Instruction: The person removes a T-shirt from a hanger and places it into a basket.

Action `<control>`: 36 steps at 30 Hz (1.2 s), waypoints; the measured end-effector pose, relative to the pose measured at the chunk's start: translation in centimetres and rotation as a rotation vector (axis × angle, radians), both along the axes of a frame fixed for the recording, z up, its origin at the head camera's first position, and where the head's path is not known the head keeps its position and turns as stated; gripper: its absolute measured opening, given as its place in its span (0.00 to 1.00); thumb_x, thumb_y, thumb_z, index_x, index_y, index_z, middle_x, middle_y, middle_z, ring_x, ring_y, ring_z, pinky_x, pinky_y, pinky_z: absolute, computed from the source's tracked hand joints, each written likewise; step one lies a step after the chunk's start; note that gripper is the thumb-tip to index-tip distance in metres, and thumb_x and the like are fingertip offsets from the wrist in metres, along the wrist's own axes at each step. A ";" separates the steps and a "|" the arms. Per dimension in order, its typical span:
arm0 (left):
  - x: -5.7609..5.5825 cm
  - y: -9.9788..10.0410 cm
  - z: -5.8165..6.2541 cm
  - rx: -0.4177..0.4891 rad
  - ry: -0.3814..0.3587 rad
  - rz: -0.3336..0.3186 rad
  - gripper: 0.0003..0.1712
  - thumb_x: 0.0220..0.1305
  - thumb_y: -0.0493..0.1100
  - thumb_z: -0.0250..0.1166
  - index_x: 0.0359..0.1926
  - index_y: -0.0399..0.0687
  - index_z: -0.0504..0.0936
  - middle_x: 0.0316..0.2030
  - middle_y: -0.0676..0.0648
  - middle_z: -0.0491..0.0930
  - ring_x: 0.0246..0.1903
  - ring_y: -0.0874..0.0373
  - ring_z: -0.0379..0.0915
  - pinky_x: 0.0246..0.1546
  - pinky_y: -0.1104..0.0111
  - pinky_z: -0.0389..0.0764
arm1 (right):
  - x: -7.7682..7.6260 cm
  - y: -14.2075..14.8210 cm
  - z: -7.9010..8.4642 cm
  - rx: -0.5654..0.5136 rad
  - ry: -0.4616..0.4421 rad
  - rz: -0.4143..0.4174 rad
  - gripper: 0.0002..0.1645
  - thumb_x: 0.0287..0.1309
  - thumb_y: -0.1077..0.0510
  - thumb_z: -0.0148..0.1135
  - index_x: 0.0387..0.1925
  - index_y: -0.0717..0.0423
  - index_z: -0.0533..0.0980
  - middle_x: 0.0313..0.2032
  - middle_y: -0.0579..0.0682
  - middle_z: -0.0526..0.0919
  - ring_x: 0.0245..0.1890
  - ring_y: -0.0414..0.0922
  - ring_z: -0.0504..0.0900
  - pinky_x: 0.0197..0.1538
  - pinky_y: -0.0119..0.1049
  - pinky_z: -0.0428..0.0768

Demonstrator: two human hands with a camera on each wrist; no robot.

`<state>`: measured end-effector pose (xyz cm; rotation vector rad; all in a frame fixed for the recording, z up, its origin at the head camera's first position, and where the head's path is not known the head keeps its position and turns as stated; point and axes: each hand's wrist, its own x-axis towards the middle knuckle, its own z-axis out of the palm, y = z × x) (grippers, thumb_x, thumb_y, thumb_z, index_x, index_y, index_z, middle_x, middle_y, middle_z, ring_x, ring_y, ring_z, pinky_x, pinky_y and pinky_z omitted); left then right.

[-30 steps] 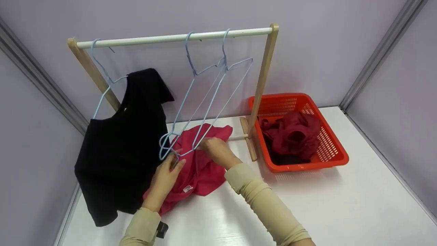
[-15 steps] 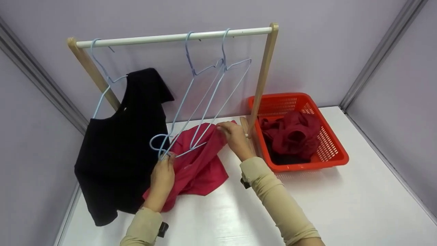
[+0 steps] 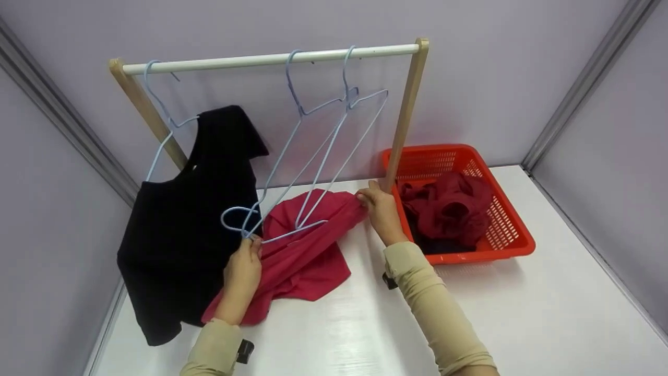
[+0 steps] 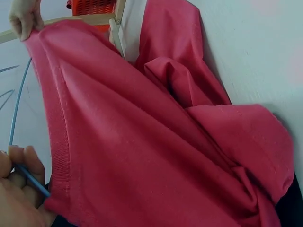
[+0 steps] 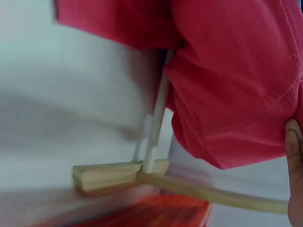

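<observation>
My left hand (image 3: 244, 267) holds a light-blue wire hanger (image 3: 292, 234) close to its hook. In the left wrist view, its fingers (image 4: 31, 163) are curled round the blue wire beside the stitched edge of a red shirt (image 4: 113, 127). That shirt lies partly bunched on the table, with its upper edge lifted. My right hand (image 3: 383, 211) pinches the edge at the right end, stretching it away from the left hand. The hanger's far end overlaps the stretched cloth in the head view. In the right wrist view, only part of the right thumb and fingers shows.
Two bare blue hangers (image 3: 280, 161) hang from the rack's white rail (image 3: 224, 63), in front of the shirt. A black shirt (image 3: 193, 235) hangs at left. An orange basket (image 3: 509, 209) with dark red clothing (image 3: 451, 206) stands right, near the rack's wooden post (image 3: 407, 115).
My right hand has moved right and up from the hangers, pulling the red shirt's edge out with it. The left hand has turned the hanger slightly and stayed near the same place.
</observation>
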<state>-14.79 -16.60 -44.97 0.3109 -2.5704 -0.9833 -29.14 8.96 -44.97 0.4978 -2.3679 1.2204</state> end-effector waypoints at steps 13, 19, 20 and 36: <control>0.7 -1.5 0.1 0.150 0.021 0.077 0.18 0.75 0.49 0.41 0.37 0.42 0.71 0.28 0.42 0.78 0.32 0.49 0.73 0.36 0.59 0.71 | 1.4 1.1 -2.7 0.341 -0.181 0.012 0.09 0.58 0.60 0.61 0.31 0.62 0.82 0.30 0.59 0.84 0.36 0.54 0.80 0.44 0.47 0.78; 0.1 -1.4 0.0 0.156 0.073 0.023 0.15 0.73 0.46 0.44 0.43 0.40 0.72 0.27 0.43 0.75 0.26 0.58 0.74 0.34 0.66 0.73 | 2.1 0.4 -2.9 0.398 -0.376 0.181 0.10 0.63 0.63 0.55 0.33 0.66 0.79 0.29 0.57 0.81 0.32 0.50 0.78 0.41 0.43 0.77; -0.1 -1.3 0.0 0.157 0.084 0.018 0.14 0.73 0.45 0.45 0.44 0.39 0.72 0.27 0.43 0.75 0.25 0.60 0.73 0.33 0.68 0.73 | 2.3 0.3 -2.9 0.393 -0.408 0.195 0.09 0.64 0.63 0.55 0.34 0.65 0.79 0.29 0.57 0.82 0.31 0.48 0.77 0.40 0.42 0.77; -2.6 -0.8 2.7 1.018 0.040 -0.024 0.24 0.75 0.39 0.41 0.68 0.41 0.57 0.40 0.52 0.72 0.33 0.72 0.74 0.43 0.73 0.73 | 5.3 -4.6 0.6 0.155 -0.526 0.483 0.16 0.51 0.71 0.52 0.36 0.63 0.84 0.28 0.57 0.84 0.22 0.35 0.67 0.27 0.24 0.65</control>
